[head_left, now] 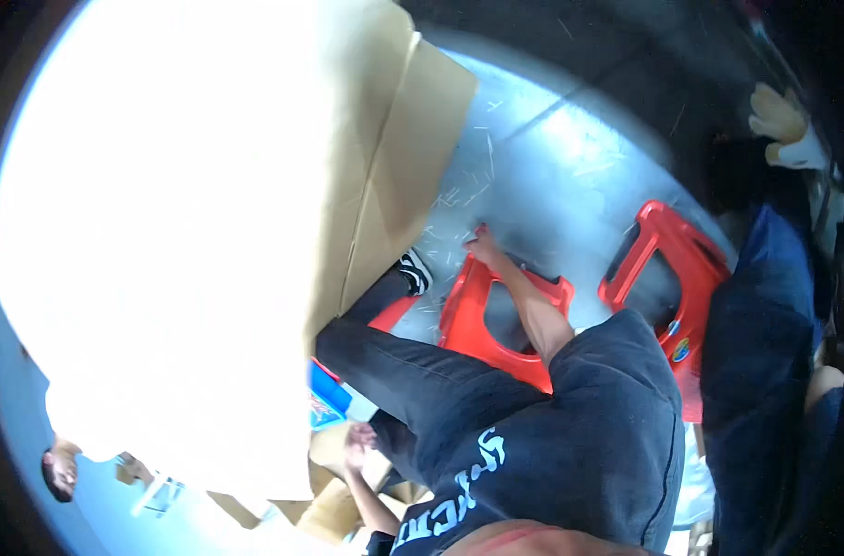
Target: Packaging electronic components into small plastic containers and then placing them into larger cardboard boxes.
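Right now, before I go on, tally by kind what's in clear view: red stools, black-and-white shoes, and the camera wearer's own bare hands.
Red stools: 2
Black-and-white shoe: 1
Bare hands, left hand and right hand: 2
Total: 5
Not counted: a red patch below the shoe, too hidden to identify.

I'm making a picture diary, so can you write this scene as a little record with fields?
Right hand: at the edge of a red plastic stool; grip unclear
Left hand: near brown cardboard pieces; grip unclear
Farther right: another red plastic stool
Upper left: large folded brown cardboard
Footwear: black-and-white shoe
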Motion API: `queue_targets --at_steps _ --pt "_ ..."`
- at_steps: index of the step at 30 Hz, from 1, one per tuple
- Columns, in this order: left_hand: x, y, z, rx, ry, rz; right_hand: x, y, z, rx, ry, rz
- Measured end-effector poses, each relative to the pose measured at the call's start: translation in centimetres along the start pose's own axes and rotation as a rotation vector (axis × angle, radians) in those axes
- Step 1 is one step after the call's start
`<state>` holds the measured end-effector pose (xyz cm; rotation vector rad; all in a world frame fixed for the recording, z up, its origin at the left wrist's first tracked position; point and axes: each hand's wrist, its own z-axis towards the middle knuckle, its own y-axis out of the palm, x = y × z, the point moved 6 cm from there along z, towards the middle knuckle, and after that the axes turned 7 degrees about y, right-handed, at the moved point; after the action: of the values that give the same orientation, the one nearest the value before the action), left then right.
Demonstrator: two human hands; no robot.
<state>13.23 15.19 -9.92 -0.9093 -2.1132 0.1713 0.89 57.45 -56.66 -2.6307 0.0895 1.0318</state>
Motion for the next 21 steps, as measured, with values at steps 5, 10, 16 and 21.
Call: queue_targets --at_steps 5,10,16,21 --pt "-5.6 -0.4 3.7 0.308 -0.016 0.422 2.4 -3.5 1.2 0.07 -0.351 0.218" --pt "9.8 4.4 5.0 0.402 0.212 0.503 -0.8 -5.5 2.3 -0.169 -0.418 0.068" --pt "12.1 5.1 1.5 0.464 0.239 0.097 -22.2 -9.7 -22.1 -0.491 -0.373 0.152" --pt "18.1 5.2 3.2 0.628 0.578 -0.125 -36.4 -9.9 -39.8 -0.884 -0.408 -0.015"
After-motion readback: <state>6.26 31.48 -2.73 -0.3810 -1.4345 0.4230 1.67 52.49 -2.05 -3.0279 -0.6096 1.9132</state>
